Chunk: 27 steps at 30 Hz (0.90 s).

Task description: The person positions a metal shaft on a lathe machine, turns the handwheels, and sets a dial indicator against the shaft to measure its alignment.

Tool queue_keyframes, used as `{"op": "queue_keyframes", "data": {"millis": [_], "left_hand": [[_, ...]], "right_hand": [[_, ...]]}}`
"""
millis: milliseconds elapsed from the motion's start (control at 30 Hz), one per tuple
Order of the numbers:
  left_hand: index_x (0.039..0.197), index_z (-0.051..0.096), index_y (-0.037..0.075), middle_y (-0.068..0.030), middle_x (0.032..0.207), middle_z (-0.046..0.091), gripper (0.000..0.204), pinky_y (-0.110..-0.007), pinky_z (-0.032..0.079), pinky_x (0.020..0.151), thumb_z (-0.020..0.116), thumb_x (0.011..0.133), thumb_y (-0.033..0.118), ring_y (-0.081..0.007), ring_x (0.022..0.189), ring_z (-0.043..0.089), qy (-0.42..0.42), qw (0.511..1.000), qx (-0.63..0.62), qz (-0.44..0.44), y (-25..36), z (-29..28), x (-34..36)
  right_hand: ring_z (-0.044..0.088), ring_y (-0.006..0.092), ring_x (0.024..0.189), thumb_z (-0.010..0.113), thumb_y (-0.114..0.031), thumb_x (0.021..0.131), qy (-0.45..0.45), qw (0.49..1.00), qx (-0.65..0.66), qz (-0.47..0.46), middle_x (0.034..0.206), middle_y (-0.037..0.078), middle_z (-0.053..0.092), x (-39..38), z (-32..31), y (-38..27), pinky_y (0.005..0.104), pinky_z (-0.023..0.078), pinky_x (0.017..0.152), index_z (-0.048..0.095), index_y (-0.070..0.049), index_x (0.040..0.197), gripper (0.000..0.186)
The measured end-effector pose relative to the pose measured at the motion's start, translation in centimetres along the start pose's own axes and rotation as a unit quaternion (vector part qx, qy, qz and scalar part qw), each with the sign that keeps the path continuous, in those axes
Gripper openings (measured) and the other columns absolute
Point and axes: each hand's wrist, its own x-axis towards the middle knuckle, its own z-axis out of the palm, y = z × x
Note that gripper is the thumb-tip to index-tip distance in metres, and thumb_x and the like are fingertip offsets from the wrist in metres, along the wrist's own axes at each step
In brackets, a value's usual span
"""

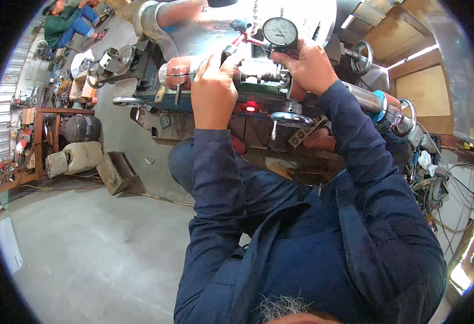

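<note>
At a metal machine, a round white-faced dial gauge sits by a red jointed arm above a horizontal metal shaft. My right hand grips the gauge at its lower right, thumb beneath the dial. My left hand is closed at the left end of the shaft, beside a red-brown cylindrical housing; its fingertips are at a dark fitting below the red arm, and what they hold is partly hidden. A chrome handwheel with an upright handle lies below my right hand, above a small glowing red light.
Another person in green sits at the upper left. A jerrycan, an open wooden box and cluttered wooden shelving stand at the left. A second handwheel is on the machine's right, with cables and tools along the wall.
</note>
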Motion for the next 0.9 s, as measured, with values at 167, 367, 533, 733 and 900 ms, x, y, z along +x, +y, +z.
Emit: {"op": "queue_keyframes", "data": {"millis": [167, 367, 533, 733, 900], "left_hand": [[0.116, 0.072, 0.017, -0.017, 0.111, 0.064, 0.043, -0.043, 0.052, 0.091, 0.063, 0.078, -0.001, -0.0355, 0.104, 0.063, -0.008, 1.0, 0.003, -0.002, 0.1, -0.1, 0.0], [0.115, 0.07, 0.013, -0.0156, 0.117, 0.067, 0.046, -0.044, 0.052, 0.089, 0.061, 0.076, -0.009, -0.0366, 0.103, 0.065, 0.0, 1.0, -0.012, -0.018, 0.0, -0.3, 0.1], [0.117, 0.07, 0.013, -0.0159, 0.119, 0.067, 0.046, -0.044, 0.052, 0.09, 0.062, 0.077, -0.008, -0.0364, 0.105, 0.064, 0.0, 1.0, -0.009, -0.01, 0.0, -0.3, 0.1], [0.116, 0.071, 0.013, -0.0159, 0.118, 0.067, 0.042, -0.043, 0.052, 0.088, 0.065, 0.078, -0.005, -0.0357, 0.105, 0.065, 0.003, 1.0, -0.003, -0.006, 0.0, -0.1, 0.0], [0.104, 0.072, 0.01, -0.0153, 0.114, 0.069, 0.029, -0.043, 0.052, 0.085, 0.067, 0.079, -0.002, -0.0365, 0.101, 0.066, 0.029, 1.0, -0.005, -0.002, -0.2, -0.1, 0.1]], "right_hand": [[0.073, 0.0307, 0.079, 0.077, -0.036, 0.087, 0.026, 0.997, 0.065, -0.028, 0.083, 0.02, 0.073, -0.1, 0.0, 0.1, 0.0406, 0.055, 0.074, 0.065, 0.006, 0.106, 0.047], [0.074, 0.0271, 0.08, 0.077, -0.038, 0.087, 0.056, 0.997, 0.0, -0.046, 0.084, 0.017, 0.074, 0.2, 0.7, 0.6, 0.0388, 0.055, 0.076, 0.066, 0.004, 0.105, 0.047], [0.074, 0.025, 0.083, 0.077, -0.032, 0.088, 0.031, 0.998, 0.043, -0.038, 0.086, 0.016, 0.075, 0.3, 1.1, 1.1, 0.0376, 0.056, 0.077, 0.066, 0.005, 0.104, 0.042], [0.074, 0.0269, 0.085, 0.077, -0.03, 0.088, 0.046, 0.996, 0.039, -0.061, 0.088, 0.018, 0.074, 0.3, 1.0, 1.0, 0.0394, 0.055, 0.077, 0.066, 0.008, 0.104, 0.042], [0.073, 0.0308, 0.085, 0.076, -0.035, 0.089, 0.029, 0.998, -0.007, -0.059, 0.09, 0.022, 0.073, 0.1, -0.1, 0.0, 0.0426, 0.054, 0.076, 0.064, 0.009, 0.107, 0.049]]}}
